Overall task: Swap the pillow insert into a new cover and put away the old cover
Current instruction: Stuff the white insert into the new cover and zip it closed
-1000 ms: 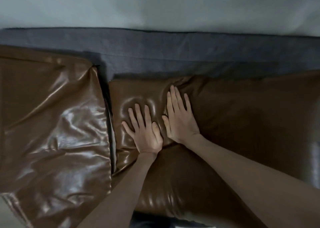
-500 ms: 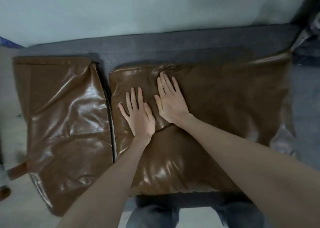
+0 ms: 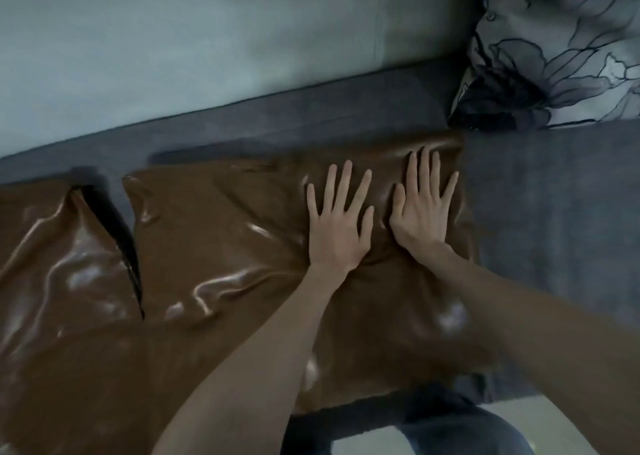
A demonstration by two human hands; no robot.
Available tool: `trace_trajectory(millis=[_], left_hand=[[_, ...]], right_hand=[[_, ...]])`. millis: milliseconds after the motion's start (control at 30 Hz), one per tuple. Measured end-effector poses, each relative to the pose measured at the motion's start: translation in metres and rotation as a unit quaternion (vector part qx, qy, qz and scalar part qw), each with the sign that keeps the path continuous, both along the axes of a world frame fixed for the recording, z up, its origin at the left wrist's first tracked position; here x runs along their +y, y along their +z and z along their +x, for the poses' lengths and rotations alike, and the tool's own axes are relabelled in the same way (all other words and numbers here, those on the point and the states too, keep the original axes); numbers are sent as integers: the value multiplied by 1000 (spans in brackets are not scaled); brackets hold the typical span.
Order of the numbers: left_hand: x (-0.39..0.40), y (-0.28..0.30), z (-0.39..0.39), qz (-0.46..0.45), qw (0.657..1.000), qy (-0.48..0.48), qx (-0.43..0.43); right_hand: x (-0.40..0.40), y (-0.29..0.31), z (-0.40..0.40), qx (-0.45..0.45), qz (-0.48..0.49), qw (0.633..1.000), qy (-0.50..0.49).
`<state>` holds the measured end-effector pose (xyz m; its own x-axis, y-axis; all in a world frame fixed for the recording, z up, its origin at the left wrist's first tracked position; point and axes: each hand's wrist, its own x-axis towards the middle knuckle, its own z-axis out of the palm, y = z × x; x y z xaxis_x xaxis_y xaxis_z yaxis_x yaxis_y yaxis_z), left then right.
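Brown glossy leatherette is covering the pillow (image 3: pixel 242 247), which is lying flat on a dark grey sofa seat (image 3: pixel 554 229). No brand, label or legible writing is showing on any surface.

Surface and room: the seat is running from 9 to 3 o'clock; a pale grey-green back cushion (image 3: pixel 207 56) is sitting behind it at 12 o'clock. A floral-print pillow (image 3: pixel 561 49), pale with dark line drawing, is leaning at 1–2 o'clock. A second brown cover (image 3: pixel 59 264) is lying at 9 o'clock, just beside the pillow, with a dark opening along its edge. Pale floor and the person's dark trousers (image 3: pixel 450 427) are showing at 6 o'clock.

Hands: the left hand (image 3: pixel 337 224) and right hand (image 3: pixel 424 209) are both lying flat, fingers straight and spread wide, palms pressing on the pillow's right end at about 1 o'clock of its face, holding nothing.

Versus 0.5 s ago: both hands are now pressing nearer the pillow's right edge, having been near its left end; the camera view is now showing the floral-print pillow.
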<state>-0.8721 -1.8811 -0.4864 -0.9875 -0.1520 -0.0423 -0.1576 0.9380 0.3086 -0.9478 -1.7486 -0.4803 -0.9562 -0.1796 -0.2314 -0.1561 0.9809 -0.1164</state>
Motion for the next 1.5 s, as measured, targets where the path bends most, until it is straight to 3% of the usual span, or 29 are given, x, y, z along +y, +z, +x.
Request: trace_trajectory(millis=[133, 233, 333, 467, 533, 633, 767, 900, 967, 1167, 1300, 1400, 1500], left_hand=[[-5, -60, -8, -43, 998, -18, 37], [-5, -66, -21, -68, 996, -20, 44], [-1, -46, -18, -66, 998, -11, 19], [11, 9, -1, -44, 998, 37, -39], [29, 34, 26, -1, 996, 56, -66], [58, 46, 99, 20, 994, 4, -105], [65, 13, 131, 8, 995, -67, -79], [58, -57, 124, -9, 997, -82, 1], [56, -65, 121, -12, 995, -94, 28], [53, 19, 125, 61, 996, -57, -14], [7, 74, 164, 76, 996, -13, -34], [-61, 89, 199, 43, 994, 94, -22], [-119, 69, 224, 20, 985, 167, -27]], right_hand=[[-7, -69, -3, 49, -45, 998, -5], [-9, -81, -10, 70, -74, 995, -20], [-7, -60, -9, 68, -69, 995, -21], [6, -2, 15, 1, -76, 997, -5], [24, 23, 50, -36, -86, 996, 8], [62, 37, 122, -63, -71, 995, 12], [97, 5, 167, -38, -66, 997, -5], [86, -62, 166, 24, -92, 995, -20], [83, -73, 163, 50, -89, 994, -26], [79, -6, 164, 18, -52, 998, -10], [28, 53, 168, -14, -90, 992, -90], [-61, 87, 185, -1, -128, 988, 88], [-135, 77, 213, -21, -122, 959, 256]])
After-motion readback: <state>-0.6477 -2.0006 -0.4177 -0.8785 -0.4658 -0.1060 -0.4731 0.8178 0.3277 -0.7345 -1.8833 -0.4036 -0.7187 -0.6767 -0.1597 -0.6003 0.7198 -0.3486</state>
